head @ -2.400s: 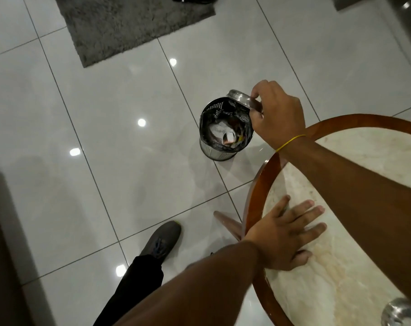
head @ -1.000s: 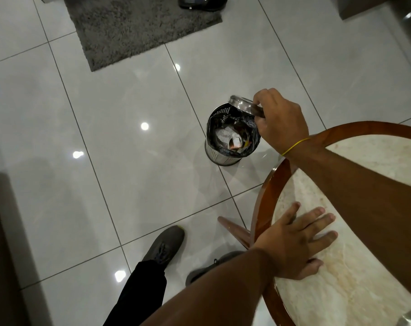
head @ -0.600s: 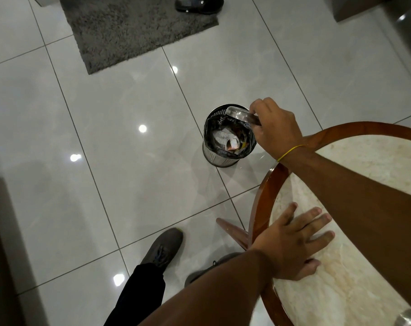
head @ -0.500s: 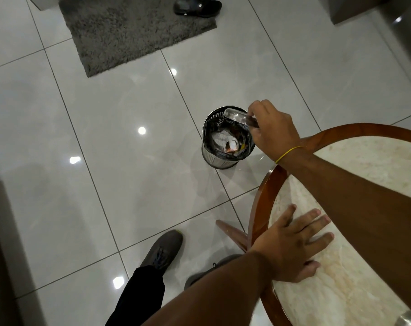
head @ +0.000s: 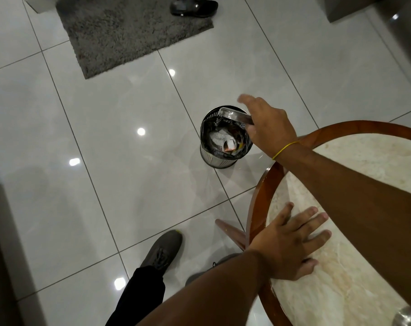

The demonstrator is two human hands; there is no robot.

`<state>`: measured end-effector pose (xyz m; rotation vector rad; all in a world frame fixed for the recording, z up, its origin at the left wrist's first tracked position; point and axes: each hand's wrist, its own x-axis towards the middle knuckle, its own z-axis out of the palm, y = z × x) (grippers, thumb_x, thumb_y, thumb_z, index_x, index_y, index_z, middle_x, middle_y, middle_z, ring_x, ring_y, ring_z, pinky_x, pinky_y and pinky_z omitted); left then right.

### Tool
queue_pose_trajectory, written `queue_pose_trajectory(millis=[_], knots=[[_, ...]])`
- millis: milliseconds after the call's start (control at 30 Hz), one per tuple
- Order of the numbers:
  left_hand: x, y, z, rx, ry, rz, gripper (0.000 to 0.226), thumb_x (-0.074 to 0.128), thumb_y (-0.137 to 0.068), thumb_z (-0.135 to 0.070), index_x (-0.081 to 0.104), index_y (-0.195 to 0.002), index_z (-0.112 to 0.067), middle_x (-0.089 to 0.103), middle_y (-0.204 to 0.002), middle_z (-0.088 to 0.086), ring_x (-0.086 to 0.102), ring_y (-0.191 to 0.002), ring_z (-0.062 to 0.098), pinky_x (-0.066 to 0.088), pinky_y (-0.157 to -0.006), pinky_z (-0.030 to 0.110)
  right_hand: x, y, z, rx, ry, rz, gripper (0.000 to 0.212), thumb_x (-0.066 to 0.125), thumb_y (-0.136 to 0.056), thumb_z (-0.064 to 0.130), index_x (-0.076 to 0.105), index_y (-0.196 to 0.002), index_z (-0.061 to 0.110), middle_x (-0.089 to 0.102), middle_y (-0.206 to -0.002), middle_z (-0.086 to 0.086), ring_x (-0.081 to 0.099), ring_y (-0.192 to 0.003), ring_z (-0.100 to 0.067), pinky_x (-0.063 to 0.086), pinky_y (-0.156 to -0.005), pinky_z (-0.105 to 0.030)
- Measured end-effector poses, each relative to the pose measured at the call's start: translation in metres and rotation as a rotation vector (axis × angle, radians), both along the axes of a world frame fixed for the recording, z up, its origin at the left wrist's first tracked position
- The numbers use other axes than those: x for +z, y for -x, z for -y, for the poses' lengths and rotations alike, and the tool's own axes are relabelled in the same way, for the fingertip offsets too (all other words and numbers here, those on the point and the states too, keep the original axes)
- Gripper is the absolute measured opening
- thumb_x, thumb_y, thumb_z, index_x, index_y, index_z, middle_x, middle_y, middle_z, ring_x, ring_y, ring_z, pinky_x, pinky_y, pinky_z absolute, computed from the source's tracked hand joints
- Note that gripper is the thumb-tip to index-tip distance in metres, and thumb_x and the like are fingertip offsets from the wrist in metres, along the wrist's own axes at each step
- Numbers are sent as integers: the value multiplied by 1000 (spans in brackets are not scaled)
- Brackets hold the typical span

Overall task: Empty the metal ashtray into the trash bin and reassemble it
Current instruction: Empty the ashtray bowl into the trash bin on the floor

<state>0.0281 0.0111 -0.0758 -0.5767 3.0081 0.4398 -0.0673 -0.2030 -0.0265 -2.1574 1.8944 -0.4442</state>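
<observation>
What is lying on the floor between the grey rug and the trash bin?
Nothing: in the head view, only bare glossy white tile with light reflections separates the grey rug from the trash bin.

right hand point(head: 269, 128) reached out at full arm's length, palm down, gripping a metal piece between thumb and palm with fingers point(head: 248, 100) stretched forward. left hand point(head: 288, 243) pressed flat, palm down, fingers spread, forearm angled up from below.

Glossy pale floor tiles point(head: 119, 189) – grey rug point(head: 129, 31), round marble-topped table point(head: 355, 231).
</observation>
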Motion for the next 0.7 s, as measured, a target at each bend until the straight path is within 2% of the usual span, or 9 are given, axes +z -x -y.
queue_pose_trajectory(millis=[67,100,167,267,333,400,467,533,700], knots=[[0,0,1,-11,2,10,74,50,-104,-64,39,-166,-25,28,-177,9,16,-166,32,-10,-133,59,1,1,1,17,8,-49,37,68,-84,-2,66,-120,3,65,-106,-20,66,-76,-45,57,-67,-48],[1,0,1,-15,7,16,74,49,-104,-64,39,-166,-25,27,-178,9,16,-166,32,-11,-132,59,1,0,1,11,9,-54,36,68,-84,-2,66,-120,4,65,-106,-20,66,-77,-46,57,-67,-49],[3,0,0,-23,15,30,75,49,-104,-64,38,-166,-25,27,-178,9,16,-166,32,-15,-131,58,0,1,1,5,12,-32,53,68,-83,-1,60,-134,9,65,-110,-18,66,-77,-44,58,-69,-49],[7,-2,2,-27,19,41,74,50,-104,-64,39,-166,-25,29,-177,9,16,-166,32,-17,-131,58,1,-1,0,0,10,-16,81,71,-81,-3,41,-154,16,66,-112,-16,65,-72,-38,59,-68,-46],[8,-2,2,-25,9,38,73,49,-104,-64,39,-166,-25,30,-177,9,17,-166,32,-13,-132,58,0,-1,0,-17,24,-18,86,70,-81,-4,35,-157,17,65,-111,-17,64,-69,-36,57,-66,-44],[8,-2,2,-21,-7,40,73,49,-104,-64,40,-165,-25,30,-177,9,17,-166,32,-6,-133,59,0,-1,0,-18,29,-31,70,70,-81,-4,49,-146,12,64,-110,-18,64,-70,-37,55,-66,-43],[9,-1,3,-17,-20,39,72,49,-104,-64,40,-165,-25,31,-177,9,18,-165,32,0,-134,60,1,-1,-1,15,28,-54,39,72,-82,-3,65,-121,3,63,-106,-21,65,-71,-43,58,-64,-46],[9,-1,3,-19,-28,39,72,48,-104,-64,40,-165,-26,31,-177,9,18,-165,32,2,-134,61,2,-2,-2,22,11,-68,33,71,-83,-2,67,-116,2,63,-106,-21,65,-73,-44,58,-64,-46],[11,-1,2,-23,-16,41,71,48,-105,-64,42,-164,-25,33,-176,10,21,-165,32,4,-134,61,3,-3,-4,-12,16,-66,75,70,-84,-2,45,-153,14,62,-111,-17,63,-71,-38,55,-64,-44]])
